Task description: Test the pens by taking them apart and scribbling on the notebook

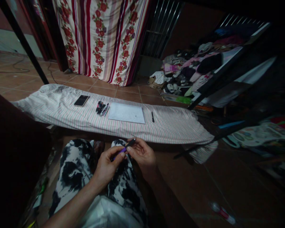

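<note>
Above my lap, my left hand [107, 162] pinches the purple body of a pen [123, 150]. The fingers of my right hand [142, 155] close around its black end, which points up and away from me. Beyond my hands, a spiral notebook [126, 112] lies on the striped cloth [173, 126], with faint marks on its page. To its right rests a single black pen [152, 117]. A cluster of several pens [101, 108] lies left of the notebook, and a dark-screened phone [81, 100] is farther left.
Behind the cloth-covered low surface hangs a floral striped curtain [106, 38]. A heap of clothes [185, 68] fills the back right. Dark slanting bars [23, 41] cross the left and right sides. A bottle-like object [222, 212] lies on the tiled floor at lower right.
</note>
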The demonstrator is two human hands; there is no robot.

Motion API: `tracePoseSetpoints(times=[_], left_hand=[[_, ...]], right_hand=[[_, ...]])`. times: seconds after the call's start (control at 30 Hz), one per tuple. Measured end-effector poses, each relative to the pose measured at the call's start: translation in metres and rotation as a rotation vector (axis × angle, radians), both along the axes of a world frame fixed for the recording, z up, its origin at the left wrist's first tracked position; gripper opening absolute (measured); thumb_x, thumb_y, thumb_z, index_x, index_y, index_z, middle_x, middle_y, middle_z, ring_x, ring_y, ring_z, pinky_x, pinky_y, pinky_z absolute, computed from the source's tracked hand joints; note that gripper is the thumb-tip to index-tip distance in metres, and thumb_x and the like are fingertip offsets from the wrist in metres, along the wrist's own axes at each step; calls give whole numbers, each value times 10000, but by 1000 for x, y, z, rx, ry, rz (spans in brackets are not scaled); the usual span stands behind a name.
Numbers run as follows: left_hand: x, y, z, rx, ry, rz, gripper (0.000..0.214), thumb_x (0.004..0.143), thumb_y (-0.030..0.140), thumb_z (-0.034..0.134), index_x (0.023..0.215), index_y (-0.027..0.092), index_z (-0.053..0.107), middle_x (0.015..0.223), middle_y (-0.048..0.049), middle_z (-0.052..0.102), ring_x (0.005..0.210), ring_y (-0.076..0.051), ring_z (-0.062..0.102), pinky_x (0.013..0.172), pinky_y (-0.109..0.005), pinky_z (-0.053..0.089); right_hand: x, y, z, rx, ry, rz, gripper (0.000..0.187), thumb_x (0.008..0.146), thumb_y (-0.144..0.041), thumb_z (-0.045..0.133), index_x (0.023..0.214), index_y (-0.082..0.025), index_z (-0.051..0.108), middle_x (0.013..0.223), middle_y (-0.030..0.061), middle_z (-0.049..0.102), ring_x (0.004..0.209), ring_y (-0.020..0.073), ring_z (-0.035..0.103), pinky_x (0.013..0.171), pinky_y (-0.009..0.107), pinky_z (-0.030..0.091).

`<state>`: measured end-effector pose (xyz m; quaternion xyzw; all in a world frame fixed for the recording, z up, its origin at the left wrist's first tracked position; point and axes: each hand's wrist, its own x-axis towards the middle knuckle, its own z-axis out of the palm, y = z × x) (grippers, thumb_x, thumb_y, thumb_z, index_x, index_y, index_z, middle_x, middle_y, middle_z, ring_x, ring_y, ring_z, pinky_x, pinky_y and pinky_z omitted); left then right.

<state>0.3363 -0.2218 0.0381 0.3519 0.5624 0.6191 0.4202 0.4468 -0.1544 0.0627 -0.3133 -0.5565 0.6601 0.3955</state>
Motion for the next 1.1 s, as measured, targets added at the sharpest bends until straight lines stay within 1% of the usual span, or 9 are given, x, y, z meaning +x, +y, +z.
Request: tracePoseSetpoints(times=[0.23, 0.43, 0.57, 0.7, 0.9, 1.03, 1.1], left_hand=[[-1, 0, -6, 40, 96, 18, 225, 720, 316, 630, 886, 184, 703, 892, -51, 706, 854, -189, 628, 801, -275, 480], [-2, -2, -2, 92, 205, 23, 186, 728, 276, 624, 867, 187, 710, 887, -54, 696, 853, -183, 624, 796, -272, 482], [-3, -5, 2, 118, 270, 32, 166, 737, 264, 616, 850, 190, 712, 862, -51, 696, 842, -177, 625, 799, -270, 481], [-2, -5, 2, 131, 317, 22, 161, 746, 255, 608, 854, 191, 708, 860, -52, 694, 836, -174, 624, 791, -268, 486], [-1, -4, -6, 159, 361, 26, 162, 759, 256, 598, 864, 197, 707, 856, -45, 690, 830, -166, 624, 778, -265, 493], [-1, -3, -8, 167, 366, 16, 170, 758, 247, 604, 887, 203, 706, 859, -37, 689, 829, -152, 622, 783, -249, 490], [-1, -2, -9, 162, 356, 7, 187, 760, 252, 605, 911, 206, 704, 867, -36, 689, 827, -149, 623, 785, -247, 491]], right_hand=[[1, 0, -3, -5, 0, -17, 229, 644, -299, 701, 807, -198, 576, 722, -3, 600, 628, 115, 570, 577, 232, 488], [1, -1, -3, 34, 27, -9, 195, 649, -288, 702, 756, -191, 572, 737, 6, 607, 621, 99, 542, 560, 211, 464], [1, -1, -4, 22, 37, 10, 190, 651, -281, 703, 738, -192, 559, 708, -5, 601, 591, 86, 522, 556, 206, 452], [1, -1, -6, 28, 51, -21, 200, 644, -266, 709, 708, -194, 534, 675, -20, 568, 608, 89, 513, 562, 203, 442], [-3, -3, -11, 14, 26, -73, 221, 634, -268, 704, 700, -186, 510, 636, -45, 510, 583, 71, 481, 564, 186, 418], [-6, -4, -13, 18, 46, -114, 238, 621, -270, 697, 769, -195, 525, 666, -39, 534, 597, 79, 501, 567, 187, 424], [-6, -4, -12, 31, 38, -108, 227, 628, -270, 692, 778, -192, 540, 657, -37, 535, 587, 77, 497, 549, 182, 417]])
